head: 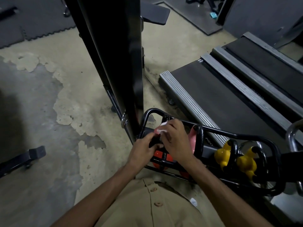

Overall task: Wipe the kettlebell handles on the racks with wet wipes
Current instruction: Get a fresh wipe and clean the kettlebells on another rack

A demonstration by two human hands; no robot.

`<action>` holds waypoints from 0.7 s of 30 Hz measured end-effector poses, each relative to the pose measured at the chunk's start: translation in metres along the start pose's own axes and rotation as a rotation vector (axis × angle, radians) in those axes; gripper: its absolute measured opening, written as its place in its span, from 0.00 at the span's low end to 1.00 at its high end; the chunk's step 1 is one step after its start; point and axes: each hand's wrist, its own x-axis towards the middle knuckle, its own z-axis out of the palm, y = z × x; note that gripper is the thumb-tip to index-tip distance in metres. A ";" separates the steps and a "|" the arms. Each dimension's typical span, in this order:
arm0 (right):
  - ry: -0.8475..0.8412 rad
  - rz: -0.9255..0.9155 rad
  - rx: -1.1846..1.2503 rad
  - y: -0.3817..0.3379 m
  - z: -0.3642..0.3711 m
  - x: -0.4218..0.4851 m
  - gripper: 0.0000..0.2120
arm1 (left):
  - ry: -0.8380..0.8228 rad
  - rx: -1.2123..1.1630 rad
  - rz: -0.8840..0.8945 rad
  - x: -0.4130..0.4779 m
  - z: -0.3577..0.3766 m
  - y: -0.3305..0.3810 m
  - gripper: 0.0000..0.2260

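Wipe (162, 130) — white, crumpled — is being pinched by the curled fingers of the right hand (176, 141), just above a dark handle (154, 142). That handle is being gripped by the left hand (142, 151), with its fingers wrapped round it and both hands close together. The handle belongs to the orange kettlebell (159, 157), which is being held in the left end of the black rack (229, 133). Also being carried in the rack: a pink kettlebell (192, 138), then two yellow kettlebells (223, 155) toward the right end.

Black upright frame (118, 63), two treadmill decks (221, 99), dark floor mats (32, 22), peeling concrete floor (49, 95)
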 end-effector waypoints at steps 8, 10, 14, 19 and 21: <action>0.214 1.064 1.127 -0.008 0.019 0.009 0.10 | -0.013 -0.036 -0.012 0.003 -0.002 -0.002 0.16; 0.188 1.152 1.215 -0.005 0.018 0.018 0.13 | -0.018 -0.052 -0.020 0.002 -0.002 -0.001 0.16; 0.304 1.138 1.109 -0.010 0.018 0.008 0.08 | -0.010 -0.093 -0.038 -0.006 0.003 0.002 0.16; 0.325 0.690 0.694 -0.017 0.016 -0.001 0.03 | -0.057 -0.057 -0.028 -0.011 0.008 0.005 0.16; 0.245 0.450 0.416 -0.010 0.010 0.007 0.04 | -0.055 -0.050 -0.025 -0.010 0.010 0.004 0.15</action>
